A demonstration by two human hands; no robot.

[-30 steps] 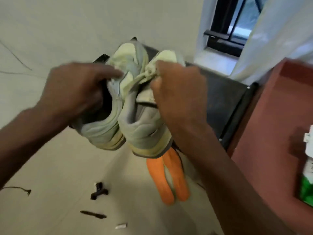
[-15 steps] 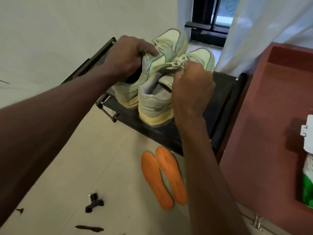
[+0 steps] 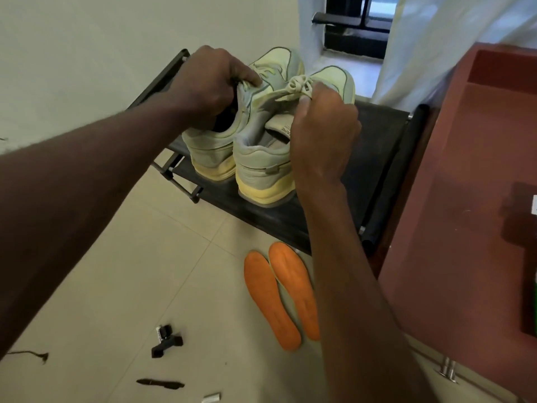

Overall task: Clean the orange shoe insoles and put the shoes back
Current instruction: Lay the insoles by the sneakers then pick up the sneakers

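Two pale green and grey sneakers with yellow soles stand side by side on a low black shoe rack (image 3: 374, 158). My left hand (image 3: 209, 82) grips the tongue and collar of the left shoe (image 3: 212, 152). My right hand (image 3: 322, 132) pinches the laces and tongue of the right shoe (image 3: 261, 173). Two orange insoles (image 3: 279, 295) lie side by side on the tiled floor just in front of the rack, under my right forearm.
A reddish-brown cabinet top (image 3: 470, 199) fills the right side, touching the rack's end. White wall runs along the left, a window with a white curtain (image 3: 436, 39) behind. Small black bits (image 3: 167, 343) and a dark strip (image 3: 159, 383) litter the floor at the lower left.
Both shoes were held up in the air a second ago; I lowered them forward onto the rack, where they now rest. The insoles stayed on the floor.
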